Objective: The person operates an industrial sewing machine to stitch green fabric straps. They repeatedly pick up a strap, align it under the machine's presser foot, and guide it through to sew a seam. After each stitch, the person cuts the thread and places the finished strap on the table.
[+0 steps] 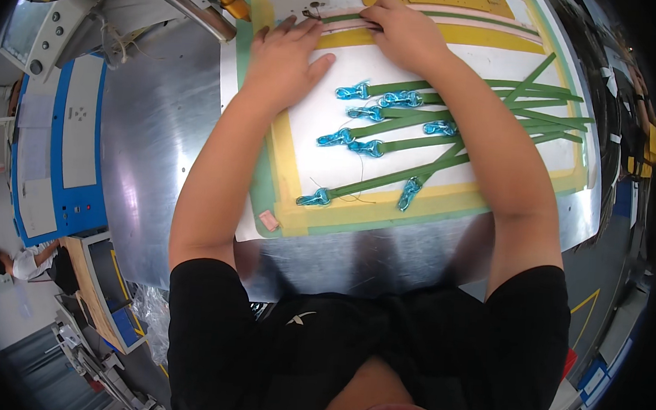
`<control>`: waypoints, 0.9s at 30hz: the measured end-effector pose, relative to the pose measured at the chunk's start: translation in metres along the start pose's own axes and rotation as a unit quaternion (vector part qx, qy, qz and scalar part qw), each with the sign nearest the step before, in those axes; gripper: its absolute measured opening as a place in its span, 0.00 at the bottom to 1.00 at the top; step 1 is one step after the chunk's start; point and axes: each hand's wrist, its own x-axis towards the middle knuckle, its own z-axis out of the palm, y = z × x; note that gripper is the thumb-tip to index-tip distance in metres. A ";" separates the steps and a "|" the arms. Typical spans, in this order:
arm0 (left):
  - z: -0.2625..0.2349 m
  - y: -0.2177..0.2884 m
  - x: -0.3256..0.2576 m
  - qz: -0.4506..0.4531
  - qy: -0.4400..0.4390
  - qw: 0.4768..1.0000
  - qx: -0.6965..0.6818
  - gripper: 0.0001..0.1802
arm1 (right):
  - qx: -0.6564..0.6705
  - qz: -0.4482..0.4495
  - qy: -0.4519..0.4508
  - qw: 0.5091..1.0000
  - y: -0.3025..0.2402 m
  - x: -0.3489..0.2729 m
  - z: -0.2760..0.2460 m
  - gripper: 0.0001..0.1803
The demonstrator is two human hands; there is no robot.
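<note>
Head view: two bare hands work at the far edge of a white sheet (336,64) taped down on a metal counter (142,171).
Left hand (286,61): laid open, fingers spread and thumb apart, the fingertips at the near end of a strap; it seems to press rather than grip.
Right hand (409,37): fingers bent down to the same strap, thumb tucked below; whether they pinch it or only press, I cannot tell.
Strap under the hands: a green strap (489,20) lying lengthwise along a pink strip (474,24), with yellow guide pieces on either side.
Loose straps: several green straps (414,142) fanned across the sheet, some crossing, their free ends toward the right edge.
Blue-wrapped clips: eight blue-wrapped clips (337,137) in view, at the left or lower ends of the loose straps.
Thread: a fine dark thread (358,198) trails near the lowest clips.
Progress: the strap at the guide looks to be mid-handling, with its seating unconfirmed. The clips already sit on the loose straps, but whether those pieces are finished or waiting, the view does not settle.
</note>
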 end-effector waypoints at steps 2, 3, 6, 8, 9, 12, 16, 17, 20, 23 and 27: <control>-0.003 -0.011 -0.002 0.006 0.008 1.000 -0.014 0.32 | -0.002 -0.003 0.005 1.000 0.001 -0.001 0.001 0.17; -0.006 -0.016 0.000 -0.003 0.005 0.999 -0.041 0.31 | -0.003 -0.001 0.002 1.000 0.000 -0.001 0.000 0.17; -0.011 -0.024 0.005 -0.031 0.015 0.992 -0.123 0.26 | -0.006 0.005 -0.014 1.000 -0.002 0.000 -0.003 0.16; -0.009 -0.024 0.006 -0.036 0.031 0.988 -0.147 0.26 | -0.009 0.008 -0.018 1.000 -0.002 -0.001 -0.003 0.17; -0.006 -0.021 0.007 -0.032 0.043 0.988 -0.143 0.27 | -0.011 0.008 -0.016 1.000 -0.001 -0.001 -0.003 0.17; 0.007 -0.015 0.004 -0.002 0.054 0.993 -0.104 0.30 | -0.021 0.006 -0.008 1.000 -0.001 -0.001 0.001 0.18; 0.010 -0.013 0.006 0.016 0.014 0.997 -0.077 0.35 | 0.009 -0.044 -0.024 0.999 -0.009 0.000 -0.006 0.19; 0.012 -0.013 0.006 0.015 0.012 0.997 -0.072 0.36 | 0.002 -0.051 -0.024 0.998 -0.010 0.000 -0.002 0.20; 0.014 -0.014 0.005 0.003 0.005 0.998 -0.058 0.36 | -0.011 -0.073 -0.024 0.997 -0.010 0.003 0.008 0.20; 0.009 -0.011 0.006 -0.017 -0.008 0.998 -0.056 0.35 | -0.009 -0.082 -0.027 0.996 -0.012 0.004 0.006 0.20; 0.004 -0.007 0.007 -0.030 -0.023 0.997 -0.064 0.34 | -0.016 -0.075 -0.037 0.996 -0.014 0.002 0.005 0.21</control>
